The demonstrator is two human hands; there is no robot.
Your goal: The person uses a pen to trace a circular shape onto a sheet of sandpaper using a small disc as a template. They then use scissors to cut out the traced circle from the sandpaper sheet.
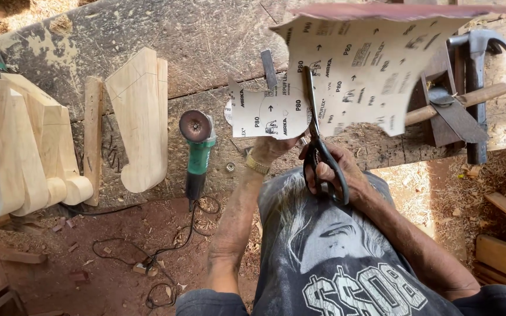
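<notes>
You are holding a large sheet of sandpaper (352, 70), pale and printed on the back side that is facing you, with a reddish abrasive side showing only at the curled top edge. A round arc is drawn on its lower left part.

Your left hand (269, 147) is gripping the sheet at its lower edge, and your right hand (335, 172) is closed through the handles of the black metal scissors (317, 140), whose blades are biting into the sheet from below.

The fingers of the left hand are mostly hidden behind the paper. The sheet is also covering part of the worn wooden workbench (206, 52) and a part of the hammer with wooden handle (475, 93) at the right.

The scissors are pointing away from you, up in the view, with their long axis almost vertical. The sheet is stretching from lower left to upper right above the bench.

On the bench, to the left, a green angle grinder (197, 146) is lying beside a pale carved wooden piece (139, 117).
</notes>
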